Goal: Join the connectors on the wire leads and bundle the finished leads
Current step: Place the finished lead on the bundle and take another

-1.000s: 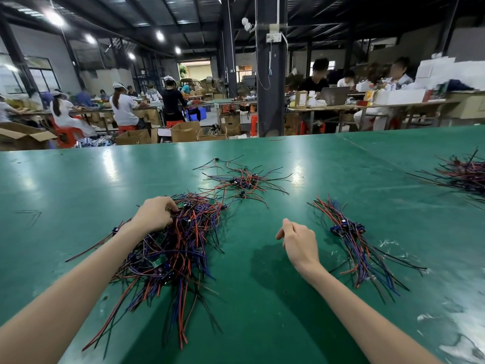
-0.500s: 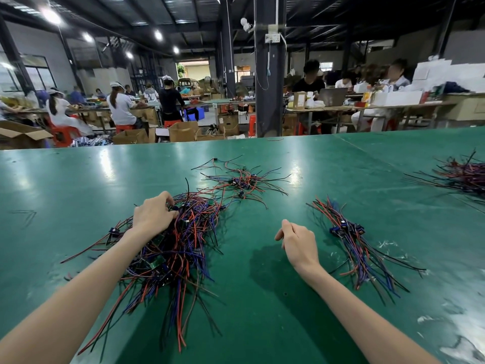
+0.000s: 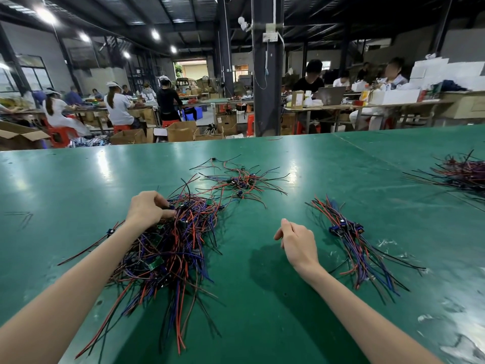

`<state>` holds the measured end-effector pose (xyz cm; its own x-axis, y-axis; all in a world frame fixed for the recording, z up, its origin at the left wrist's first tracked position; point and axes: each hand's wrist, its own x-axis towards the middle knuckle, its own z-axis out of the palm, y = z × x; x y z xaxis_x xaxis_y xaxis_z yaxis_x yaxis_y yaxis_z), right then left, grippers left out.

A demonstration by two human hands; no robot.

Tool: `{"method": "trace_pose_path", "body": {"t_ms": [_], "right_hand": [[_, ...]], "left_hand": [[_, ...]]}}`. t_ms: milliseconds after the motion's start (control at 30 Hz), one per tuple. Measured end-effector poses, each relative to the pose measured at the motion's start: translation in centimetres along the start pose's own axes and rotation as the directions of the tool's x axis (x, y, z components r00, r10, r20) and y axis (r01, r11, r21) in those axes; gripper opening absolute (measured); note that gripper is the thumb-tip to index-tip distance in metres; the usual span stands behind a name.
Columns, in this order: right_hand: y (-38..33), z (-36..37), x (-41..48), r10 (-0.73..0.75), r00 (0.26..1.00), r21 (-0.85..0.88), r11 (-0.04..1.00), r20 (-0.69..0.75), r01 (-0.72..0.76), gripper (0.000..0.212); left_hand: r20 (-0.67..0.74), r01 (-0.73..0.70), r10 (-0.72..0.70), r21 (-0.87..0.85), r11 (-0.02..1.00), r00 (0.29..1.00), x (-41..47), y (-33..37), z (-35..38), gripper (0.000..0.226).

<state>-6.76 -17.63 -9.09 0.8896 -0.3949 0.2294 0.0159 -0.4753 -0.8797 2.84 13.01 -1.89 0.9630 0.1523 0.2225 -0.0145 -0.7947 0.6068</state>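
The left hand [image 3: 148, 208] curls its fingers into the top of a tangled heap of red, blue and black wire leads [image 3: 168, 248]. The right hand [image 3: 296, 239], loosely curled, holds nothing over the green table [image 3: 262, 298] just beside it.

left hand [image 3: 148, 209] grip now pinching into the wire pile [image 3: 162, 253], black lead [image 3: 189, 185] raised above it

No legible text anywhere.
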Motion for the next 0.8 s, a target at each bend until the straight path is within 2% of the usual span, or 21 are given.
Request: {"method": "trace_pose_path", "body": {"t_ms": [133, 233, 333, 467, 600, 800], "right_hand": [[-0.1, -0.1, -0.1, 0.000, 1.000, 0.023, 1.000, -0.009, 0.000, 0.051], [-0.1, -0.1, -0.1, 0.010, 1.000, 0.050, 0.999, -0.022, -0.009, 0.052], [-0.2, 0.0, -0.1, 0.030, 0.999, 0.083, 0.996, -0.026, -0.027, 0.051], [-0.4, -0.2, -0.2, 0.037, 0.999, 0.138, 0.990, -0.033, -0.032, 0.049], [-0.8, -0.6, -0.3, 0.027, 1.000, 0.269, 0.963, 0.015, -0.030, 0.043], [-1.8, -0.5, -0.5, 0.035, 0.968, 0.558, 0.811, 0.248, -0.173, 0.027]], "left_hand": [[-0.185, -0.076, 0.065, -0.052, 0.996, 0.981, -0.4, 0.4, 0.1, 0.025], [-0.392, -0.196, 0.129, -0.136, 0.971, 0.911, -1.6, 2.2, 0.0, 0.024], [-0.466, -0.344, 0.191, -0.268, 0.900, 0.864, -3.5, 5.2, 0.0, 0.025], [-0.356, -0.369, 0.192, -0.542, 0.755, 0.914, -7.1, 9.2, 1.8, 0.024], [-0.158, -0.225, 0.164, -0.784, 0.578, 0.974, -10.5, 11.5, 6.2, 0.025], [0.057, -0.082, 0.209, -0.796, 0.600, 0.976, -13.0, 11.2, 10.4, 0.022]]}}
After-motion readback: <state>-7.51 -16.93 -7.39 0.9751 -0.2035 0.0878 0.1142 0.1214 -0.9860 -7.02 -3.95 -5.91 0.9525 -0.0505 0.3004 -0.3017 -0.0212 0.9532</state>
